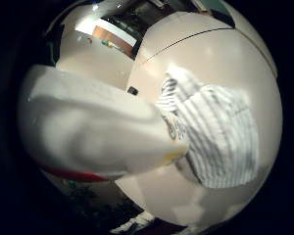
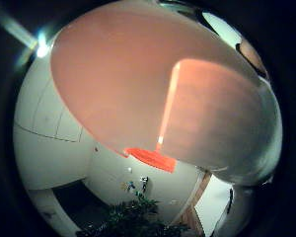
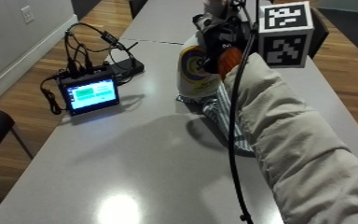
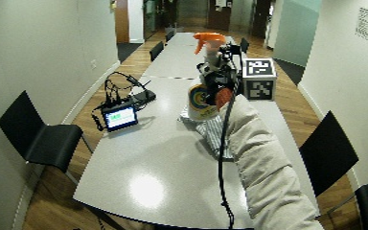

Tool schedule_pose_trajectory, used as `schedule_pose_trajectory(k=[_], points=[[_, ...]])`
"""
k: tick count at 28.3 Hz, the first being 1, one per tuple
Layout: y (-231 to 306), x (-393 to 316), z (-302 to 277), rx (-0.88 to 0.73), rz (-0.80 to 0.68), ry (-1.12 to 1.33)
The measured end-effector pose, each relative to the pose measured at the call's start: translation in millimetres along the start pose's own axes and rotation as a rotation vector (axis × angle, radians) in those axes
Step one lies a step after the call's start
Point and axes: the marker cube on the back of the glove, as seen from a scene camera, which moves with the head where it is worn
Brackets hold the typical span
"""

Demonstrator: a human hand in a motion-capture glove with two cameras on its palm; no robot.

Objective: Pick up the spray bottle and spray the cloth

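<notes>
Bottle (image 4: pixel 203 98) up off the table (image 3: pixel 135 154), gloved right hand (image 3: pixel 219 39) wrapped round its neck just under the orange trigger head (image 4: pixel 208 39).

It hangs directly over the striped cloth (image 1: pixel 218 134), likely so the spray can be aimed down at the fabric. The table is long, grey and glossy; a small lit screen (image 3: pixel 92 94) with cables sits well to one side. Black chairs (image 4: pixel 40 134) line a narrow room with wood flooring.
</notes>
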Motion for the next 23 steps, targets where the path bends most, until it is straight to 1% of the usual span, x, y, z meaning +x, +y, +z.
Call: schedule_pose_trajectory(k=[3, 7, 11, 16, 20, 23], points=[[5, 11, 24, -0.012, 0.027, -0.064], [15, 28, 47, -0.053, 0.067, -0.089], [18, 43, 52, -0.058, 0.102, -0.091], [17, 44, 53, -0.074, 0.077, -0.002], [23, 46, 62, -0.139, 0.079, 0.058], [35, 48, 65, -0.244, 0.116, 0.011]])
